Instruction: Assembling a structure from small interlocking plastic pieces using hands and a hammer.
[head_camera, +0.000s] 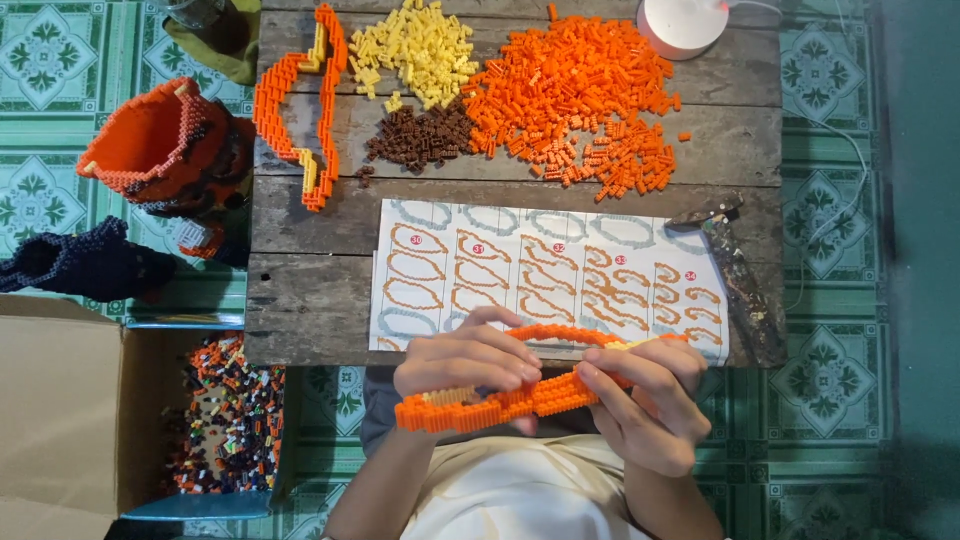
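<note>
Weathered planks of the low table (300, 290) carried heaps of orange bricks (575, 95), yellow bricks (415, 45) and brown bricks (420, 135) above an instruction sheet (545, 275). Both hands held a curved orange brick loop (520, 395) at the near edge, the left hand (465, 360) closed over one end, the right hand (650, 400) pinching the other; assembly looked under way. Beside the table, a cardboard box (60, 410) held mixed loose bricks (225, 420).
</note>
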